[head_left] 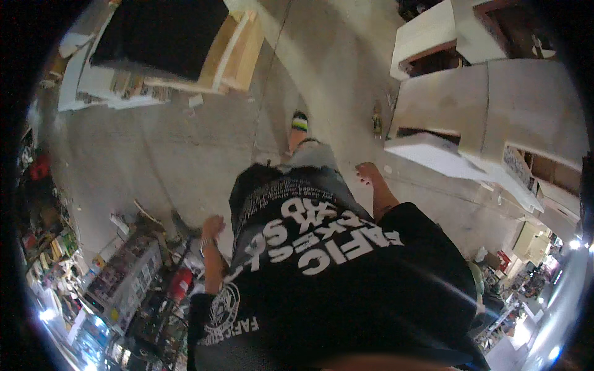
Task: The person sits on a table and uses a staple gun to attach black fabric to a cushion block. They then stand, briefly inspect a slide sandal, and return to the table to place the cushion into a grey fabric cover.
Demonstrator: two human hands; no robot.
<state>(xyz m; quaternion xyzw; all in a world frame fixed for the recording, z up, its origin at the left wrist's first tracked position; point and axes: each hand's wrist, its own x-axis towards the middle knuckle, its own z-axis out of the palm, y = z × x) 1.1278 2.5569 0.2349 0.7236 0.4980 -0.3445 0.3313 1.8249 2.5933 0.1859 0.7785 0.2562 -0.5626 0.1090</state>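
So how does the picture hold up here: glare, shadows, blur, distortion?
In the head view, bright lights flare low at both sides, with a pale streak over the black shirt; the floor is dim with uneven shadows; the scene bows toward a black rim; the left hand looks soft, its fingers hard to separate.

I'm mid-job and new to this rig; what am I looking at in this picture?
No robot here: the left hand and right hand belong to the wearer of a head-mounted fisheye camera looking down, so straight edges bend near the rim. They are on either side of the black shirt, and neither appears to hold anything, though the left is blurred. Below is the grey floor, with a small bottle-like thing on it. Ahead left, a black cover lies over a pale stack; ahead right are whitish, furniture-like pieces.
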